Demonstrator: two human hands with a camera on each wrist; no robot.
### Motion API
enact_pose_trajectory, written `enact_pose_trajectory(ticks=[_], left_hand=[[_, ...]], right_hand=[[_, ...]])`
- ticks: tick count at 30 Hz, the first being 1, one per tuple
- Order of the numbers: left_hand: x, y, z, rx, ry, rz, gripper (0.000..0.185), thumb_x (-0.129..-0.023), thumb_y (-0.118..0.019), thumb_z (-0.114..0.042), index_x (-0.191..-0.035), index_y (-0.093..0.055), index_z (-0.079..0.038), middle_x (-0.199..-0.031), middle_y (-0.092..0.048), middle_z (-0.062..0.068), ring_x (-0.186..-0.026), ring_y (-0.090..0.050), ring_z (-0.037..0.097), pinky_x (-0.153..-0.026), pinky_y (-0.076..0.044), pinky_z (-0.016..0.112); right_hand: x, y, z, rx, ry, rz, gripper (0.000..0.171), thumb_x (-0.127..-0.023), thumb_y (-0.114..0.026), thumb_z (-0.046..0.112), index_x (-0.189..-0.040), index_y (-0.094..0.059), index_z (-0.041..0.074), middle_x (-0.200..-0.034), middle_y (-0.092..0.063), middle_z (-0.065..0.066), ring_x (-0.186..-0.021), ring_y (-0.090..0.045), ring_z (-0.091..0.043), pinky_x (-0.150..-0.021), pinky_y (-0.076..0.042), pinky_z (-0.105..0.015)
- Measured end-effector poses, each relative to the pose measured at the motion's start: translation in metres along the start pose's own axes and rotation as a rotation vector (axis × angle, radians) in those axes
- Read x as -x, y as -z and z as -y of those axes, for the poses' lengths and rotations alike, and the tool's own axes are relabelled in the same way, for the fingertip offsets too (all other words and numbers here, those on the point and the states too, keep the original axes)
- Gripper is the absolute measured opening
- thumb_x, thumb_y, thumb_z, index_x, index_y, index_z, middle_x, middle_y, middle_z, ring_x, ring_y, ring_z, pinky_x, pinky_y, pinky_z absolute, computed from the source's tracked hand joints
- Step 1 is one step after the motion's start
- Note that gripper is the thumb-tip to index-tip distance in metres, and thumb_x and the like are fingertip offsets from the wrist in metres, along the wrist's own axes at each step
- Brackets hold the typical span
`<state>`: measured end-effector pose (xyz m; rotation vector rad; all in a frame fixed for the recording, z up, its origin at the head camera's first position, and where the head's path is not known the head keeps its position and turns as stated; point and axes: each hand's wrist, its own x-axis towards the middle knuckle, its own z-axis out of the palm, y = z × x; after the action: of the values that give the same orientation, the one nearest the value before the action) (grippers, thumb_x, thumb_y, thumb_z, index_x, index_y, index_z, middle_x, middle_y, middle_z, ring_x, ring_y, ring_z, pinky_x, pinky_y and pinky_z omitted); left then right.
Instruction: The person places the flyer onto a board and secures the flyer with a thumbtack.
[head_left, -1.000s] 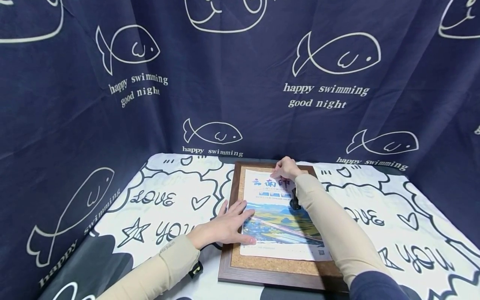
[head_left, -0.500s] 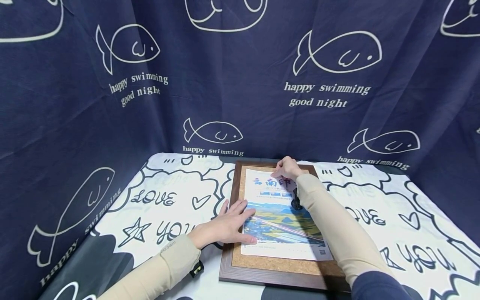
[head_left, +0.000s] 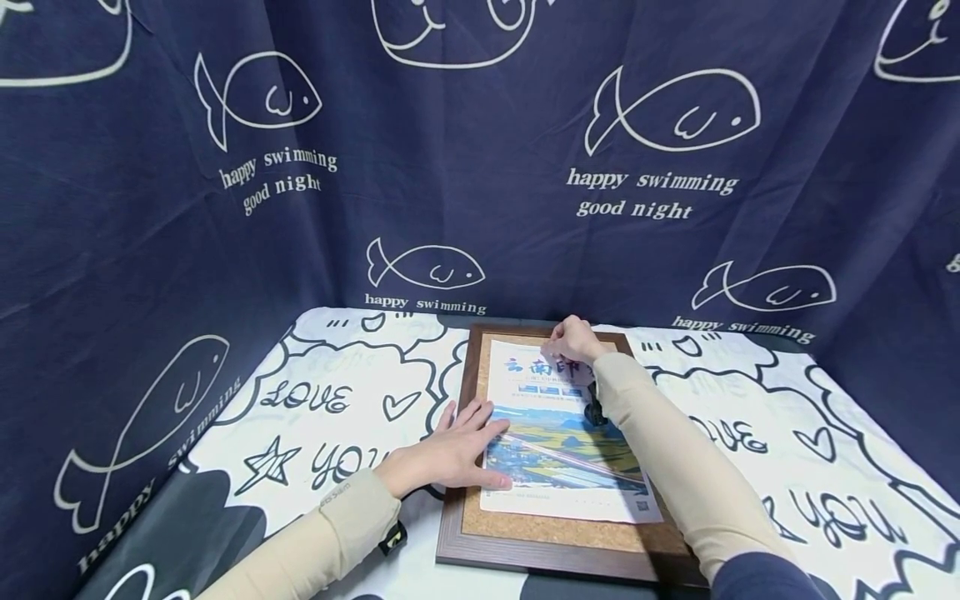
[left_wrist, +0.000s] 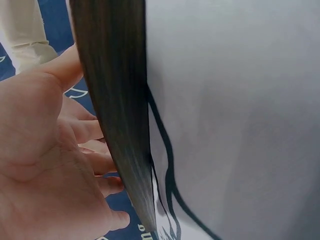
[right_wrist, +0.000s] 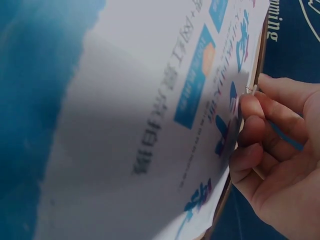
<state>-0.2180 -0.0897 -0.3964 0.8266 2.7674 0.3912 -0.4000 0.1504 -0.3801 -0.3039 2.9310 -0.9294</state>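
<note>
A cork board in a dark wooden frame point(head_left: 525, 560) lies flat on the table with a printed poster point(head_left: 562, 442) on it. My left hand point(head_left: 453, 450) rests flat with straight fingers on the poster's left edge and the frame point(left_wrist: 120, 115). My right hand point(head_left: 572, 339) reaches to the poster's top edge, fingers curled. In the right wrist view its fingertips point(right_wrist: 250, 107) pinch a small pin point(right_wrist: 248, 90) against the poster's top point(right_wrist: 165, 100), beside the blue title characters.
The table is covered by a white cloth point(head_left: 337, 400) with black cartoon lettering. Dark blue fabric with fish drawings point(head_left: 660, 167) hangs close behind and on both sides. A black wrist strap point(head_left: 595, 408) sits under the right forearm.
</note>
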Motion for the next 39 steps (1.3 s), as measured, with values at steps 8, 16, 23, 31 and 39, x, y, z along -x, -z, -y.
enact_pose_trajectory(ticks=[8,16,23,31,39], left_hand=[[0.001,0.0017,0.0,0.007,0.008,0.012,0.087,-0.084,-0.059,-0.066,-0.152,-0.03,-0.022,-0.163,-0.013,0.011,-0.152,-0.002,0.028,-0.119,0.001,0.058],[0.0015,0.0014,0.0008,0.01,0.006,0.011,0.087,-0.084,-0.059,-0.066,-0.152,-0.029,-0.022,-0.163,-0.012,0.011,-0.152,-0.001,0.028,-0.119,-0.001,0.059],[0.0019,0.0012,0.0012,0.023,0.005,0.018,0.087,-0.084,-0.058,-0.065,-0.153,-0.028,-0.022,-0.164,-0.01,0.01,-0.152,-0.001,0.028,-0.119,-0.001,0.059],[0.0016,0.0017,0.0003,0.02,0.007,0.021,0.087,-0.085,-0.058,-0.065,-0.153,-0.027,-0.021,-0.164,-0.01,0.01,-0.152,0.0,0.028,-0.119,0.0,0.059],[0.0014,0.0001,0.0017,0.013,0.0,0.02,0.087,-0.085,-0.057,-0.065,-0.153,-0.027,-0.022,-0.164,-0.01,0.011,-0.152,0.0,0.028,-0.119,-0.001,0.059]], right_hand=[[0.0036,-0.0006,0.0029,0.153,0.08,-0.042,0.008,-0.086,-0.07,0.011,-0.081,-0.076,0.006,-0.082,-0.073,-0.009,-0.071,-0.06,-0.02,-0.066,-0.049,-0.032],[0.004,-0.0029,0.0047,0.211,0.105,-0.07,0.009,-0.087,-0.07,0.01,-0.081,-0.077,0.009,-0.084,-0.074,-0.009,-0.075,-0.063,-0.022,-0.072,-0.052,-0.038],[0.0041,-0.0049,0.0047,0.219,0.125,-0.074,0.01,-0.086,-0.068,0.008,-0.08,-0.076,0.007,-0.08,-0.073,-0.008,-0.07,-0.061,-0.02,-0.067,-0.05,-0.035],[0.0035,-0.0018,0.0018,0.211,0.132,-0.072,0.01,-0.086,-0.068,0.008,-0.082,-0.077,0.006,-0.083,-0.074,-0.01,-0.073,-0.062,-0.021,-0.069,-0.052,-0.037],[0.0037,-0.0017,0.002,0.278,0.169,-0.064,0.009,-0.086,-0.067,0.007,-0.081,-0.075,0.006,-0.082,-0.073,-0.009,-0.072,-0.061,-0.021,-0.071,-0.051,-0.037]])
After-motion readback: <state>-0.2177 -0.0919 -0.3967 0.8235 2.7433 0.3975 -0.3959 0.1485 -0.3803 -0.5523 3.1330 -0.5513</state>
